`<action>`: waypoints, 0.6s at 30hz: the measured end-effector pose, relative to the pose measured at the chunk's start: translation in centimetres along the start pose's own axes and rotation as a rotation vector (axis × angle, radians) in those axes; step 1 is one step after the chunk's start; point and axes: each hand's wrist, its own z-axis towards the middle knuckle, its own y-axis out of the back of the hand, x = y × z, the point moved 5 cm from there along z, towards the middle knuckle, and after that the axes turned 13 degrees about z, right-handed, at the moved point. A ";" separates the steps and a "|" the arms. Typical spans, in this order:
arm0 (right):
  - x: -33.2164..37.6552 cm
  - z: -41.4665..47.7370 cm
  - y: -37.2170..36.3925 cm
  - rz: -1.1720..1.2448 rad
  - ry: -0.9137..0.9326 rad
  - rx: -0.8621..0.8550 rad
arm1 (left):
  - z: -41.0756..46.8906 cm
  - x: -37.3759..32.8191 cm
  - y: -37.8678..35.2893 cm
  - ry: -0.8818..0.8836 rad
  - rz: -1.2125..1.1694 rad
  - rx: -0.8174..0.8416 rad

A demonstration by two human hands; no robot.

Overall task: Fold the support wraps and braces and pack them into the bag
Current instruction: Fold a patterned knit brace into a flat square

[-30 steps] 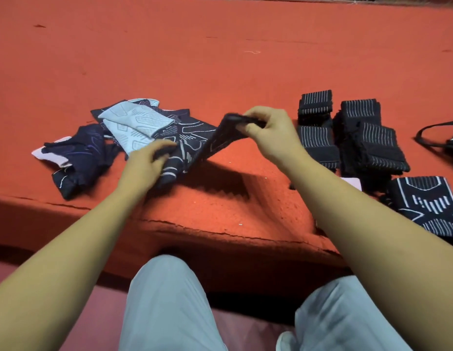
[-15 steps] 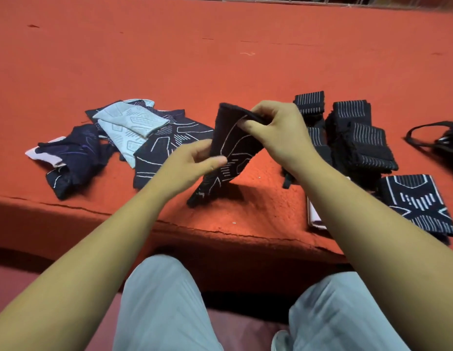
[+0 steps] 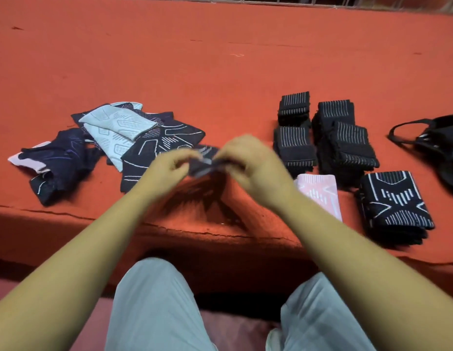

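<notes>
Both hands are blurred by motion above the red surface (image 3: 220,72). My left hand (image 3: 173,164) and my right hand (image 3: 248,160) pinch the two sides of a dark patterned brace (image 3: 202,166) held between them in the air. An unfolded heap of braces (image 3: 124,138), dark and white, lies to the left. Folded black striped wraps (image 3: 344,138) are stacked to the right, with a folded pink brace (image 3: 319,191) and a folded dark patterned brace (image 3: 395,201) nearer me. The black bag (image 3: 440,145) sits at the far right edge.
The surface's cracked front edge (image 3: 195,229) runs just below my hands. My knees in light trousers (image 3: 154,307) are under it. A railing (image 3: 271,0) lines the far side.
The brace hung upright from my right hand before; now both hands have closed in on it and hold it bunched and level between them. The view has shifted slightly.
</notes>
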 end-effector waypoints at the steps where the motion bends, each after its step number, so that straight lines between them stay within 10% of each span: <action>1: -0.4 -1.8 -1.7 0.016 -0.026 0.084 | -1.6 1.0 -0.8 -0.052 0.099 0.087; 9: -1.7 -6.4 -6.1 0.341 -0.429 0.170 | -8.7 -1.5 -1.4 -0.333 0.357 0.220; 18: -3.5 -8.0 -5.9 0.600 -0.719 0.075 | -9.3 -0.6 -0.7 -0.019 0.000 0.134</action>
